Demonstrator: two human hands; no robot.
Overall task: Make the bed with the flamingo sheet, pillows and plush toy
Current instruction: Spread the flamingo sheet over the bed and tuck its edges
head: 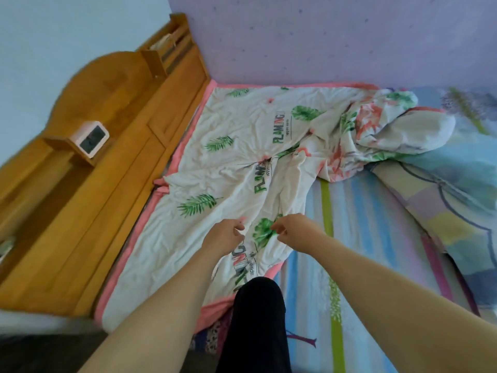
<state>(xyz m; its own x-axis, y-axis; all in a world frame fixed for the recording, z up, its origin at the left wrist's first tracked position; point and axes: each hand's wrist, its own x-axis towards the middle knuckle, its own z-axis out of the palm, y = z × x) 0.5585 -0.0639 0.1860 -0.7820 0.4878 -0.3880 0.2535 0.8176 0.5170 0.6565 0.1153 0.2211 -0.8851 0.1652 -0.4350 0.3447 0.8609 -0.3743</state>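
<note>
Both arms stretched forward over the bed (pixel 363 265). Left hand (pixel 224 236) with fingers (pixel 238 227) curled in, pinching a raised fold of the flamingo sheet (pixel 215 162). Right hand (pixel 294 232) just beside it across a green leaf print, fingers (pixel 277 227) bent and nearly closed at the cloth (a true grip or only a touch: cannot tell). Sheet spread white and wrinkled away from the fingers toward the far corner, pink border along its left and far edges, printed with leaves and the word FLAMINGO. Beyond and right of the right fingers, the remainder of the sheet heaped in a crumpled bundle (pixel 398 130). Right of both hands, bare striped mattress cover (pixel 376 238) in blue, green and pink. Left of the left fingers, a wooden headboard (pixel 113 146) with a small shelf carrying a white clock (pixel 91 138). Nearer than the fingers, a dark-clothed leg (pixel 255 319) on the sheet's near edge. Lilac wall (pixel 322 36) behind the bed.
</note>
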